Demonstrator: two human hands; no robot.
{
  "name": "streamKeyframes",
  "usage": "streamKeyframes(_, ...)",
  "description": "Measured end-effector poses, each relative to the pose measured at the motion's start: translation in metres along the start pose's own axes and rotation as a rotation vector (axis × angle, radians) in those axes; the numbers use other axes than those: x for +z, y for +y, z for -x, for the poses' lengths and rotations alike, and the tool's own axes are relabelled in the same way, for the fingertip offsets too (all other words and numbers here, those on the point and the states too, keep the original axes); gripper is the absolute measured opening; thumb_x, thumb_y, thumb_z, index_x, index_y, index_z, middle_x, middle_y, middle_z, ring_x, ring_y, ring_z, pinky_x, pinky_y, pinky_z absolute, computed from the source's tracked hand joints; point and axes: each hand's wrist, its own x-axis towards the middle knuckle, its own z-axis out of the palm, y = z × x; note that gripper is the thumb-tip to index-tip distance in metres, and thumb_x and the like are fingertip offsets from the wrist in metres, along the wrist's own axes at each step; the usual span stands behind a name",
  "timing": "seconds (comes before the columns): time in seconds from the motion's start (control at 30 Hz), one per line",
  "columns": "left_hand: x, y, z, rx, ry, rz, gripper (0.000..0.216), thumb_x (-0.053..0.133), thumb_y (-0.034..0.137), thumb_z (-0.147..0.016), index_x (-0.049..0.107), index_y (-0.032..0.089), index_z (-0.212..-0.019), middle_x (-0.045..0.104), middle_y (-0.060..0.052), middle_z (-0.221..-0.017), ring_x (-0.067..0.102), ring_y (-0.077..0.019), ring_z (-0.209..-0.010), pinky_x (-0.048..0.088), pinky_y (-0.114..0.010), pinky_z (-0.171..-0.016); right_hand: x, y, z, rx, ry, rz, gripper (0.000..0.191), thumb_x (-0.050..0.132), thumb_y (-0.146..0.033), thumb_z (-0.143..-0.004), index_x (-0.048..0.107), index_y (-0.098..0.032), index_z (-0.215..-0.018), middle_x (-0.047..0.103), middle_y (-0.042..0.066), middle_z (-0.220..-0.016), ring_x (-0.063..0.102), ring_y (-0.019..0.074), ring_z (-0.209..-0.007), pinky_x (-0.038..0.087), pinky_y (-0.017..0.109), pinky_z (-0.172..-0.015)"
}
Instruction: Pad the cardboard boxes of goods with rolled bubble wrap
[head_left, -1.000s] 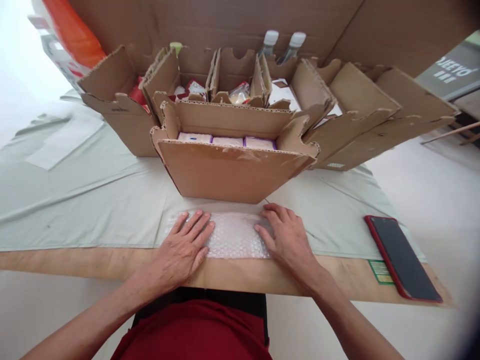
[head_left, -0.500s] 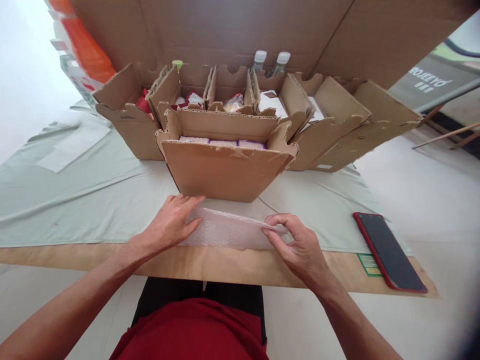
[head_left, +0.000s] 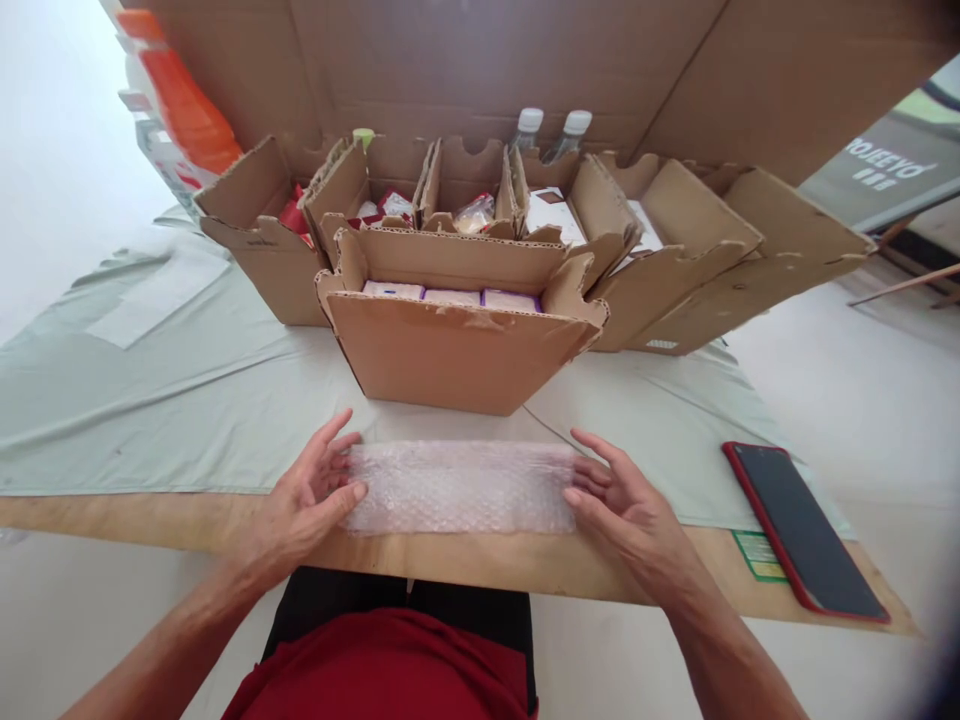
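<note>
A flat strip of clear bubble wrap (head_left: 461,488) stretches between my hands near the front edge of the table. Its left end sits between the thumb and curled fingers of my left hand (head_left: 315,490), whose index finger points up and away. At the other end, my right hand (head_left: 622,495) grips the wrap the same way, thumb in front and fingers behind. Just beyond it stands a cardboard box (head_left: 465,350) holding several light packs with purple edges (head_left: 510,300).
Behind, several open cardboard bins (head_left: 469,165) stand in a row with packets inside. Two white-capped bottles (head_left: 576,125) and an orange bottle (head_left: 187,110) rise at the back. A red-cased phone (head_left: 806,530) and a green card (head_left: 759,555) lie at the right.
The bubble wrap has turned from lying low with a raised edge to being held flat facing me. Both hands now hold its ends; the left had its fingers spread beside it before.
</note>
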Motion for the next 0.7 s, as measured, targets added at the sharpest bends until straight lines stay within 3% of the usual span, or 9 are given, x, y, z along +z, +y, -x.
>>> streamKeyframes(0.1, -0.003, -0.005, 0.010, -0.022, -0.004, 0.035, 0.069, 0.071, 0.053, -0.085, 0.052, 0.026, -0.145, 0.060, -0.016, -0.145, 0.061, -0.0321, -0.128, 0.051, -0.049, -0.106, -0.013, 0.000, 0.003, -0.028, -0.099, 0.159, 0.041, 0.071, -0.056, -0.088, 0.074, -0.028, -0.118, 0.071, 0.012, -0.131, 0.065, 0.0313, -0.127, 0.054, 0.048, -0.107)
streamKeyframes(0.2, -0.006, -0.001, 0.011, -0.091, -0.049, 0.012, 0.056, 0.073, 0.055, -0.081, 0.066, 0.023, -0.126, 0.071, -0.013, -0.125, 0.064, -0.0310, -0.121, 0.052, -0.047, -0.102, -0.013, -0.007, -0.002, -0.086, -0.187, 0.349, 0.032, 0.067, -0.055, -0.089, 0.082, -0.028, -0.098, 0.076, 0.011, -0.122, 0.064, 0.0352, -0.128, 0.053, 0.054, -0.107)
streamKeyframes(0.33, 0.000, 0.004, 0.014, -0.182, -0.036, 0.193, 0.055, 0.076, 0.057, -0.077, 0.071, 0.022, -0.118, 0.074, -0.009, -0.111, 0.068, -0.0249, -0.101, 0.054, -0.041, -0.094, -0.002, -0.013, -0.005, -0.139, -0.139, 0.386, 0.032, 0.063, -0.049, -0.091, 0.082, -0.028, -0.106, 0.079, 0.009, -0.110, 0.075, 0.0305, -0.108, 0.060, 0.047, -0.098)
streamKeyframes(0.47, 0.011, -0.009, 0.026, -0.237, -0.064, 0.382, 0.049, 0.075, 0.055, -0.081, 0.071, 0.025, -0.120, 0.074, -0.004, -0.109, 0.068, -0.0201, -0.092, 0.054, -0.033, -0.084, 0.002, -0.008, -0.001, -0.154, -0.076, 0.401, 0.034, 0.062, -0.047, -0.090, 0.081, -0.028, -0.110, 0.079, 0.009, -0.114, 0.075, 0.0303, -0.110, 0.060, 0.047, -0.100)
streamKeyframes(0.6, 0.022, -0.027, 0.034, -0.203, -0.177, 0.193, 0.047, 0.072, 0.058, -0.084, 0.074, 0.026, -0.119, 0.077, -0.003, -0.104, 0.070, -0.0221, -0.090, 0.056, -0.033, -0.083, 0.004, -0.005, 0.005, -0.203, -0.093, 0.429, 0.033, 0.063, -0.044, -0.091, 0.081, -0.029, -0.114, 0.079, 0.009, -0.116, 0.075, 0.0303, -0.112, 0.061, 0.046, -0.099)
streamKeyframes(0.7, 0.024, -0.024, 0.035, -0.013, -0.089, -0.043, 0.035, 0.065, 0.050, -0.090, 0.077, 0.028, -0.114, 0.080, -0.004, -0.110, 0.074, -0.0253, -0.096, 0.060, -0.036, -0.085, 0.004, -0.014, 0.011, -0.262, -0.122, 0.461, 0.027, 0.060, -0.037, -0.093, 0.082, -0.032, -0.107, 0.081, 0.005, -0.104, 0.078, 0.0277, -0.099, 0.066, 0.040, -0.087)
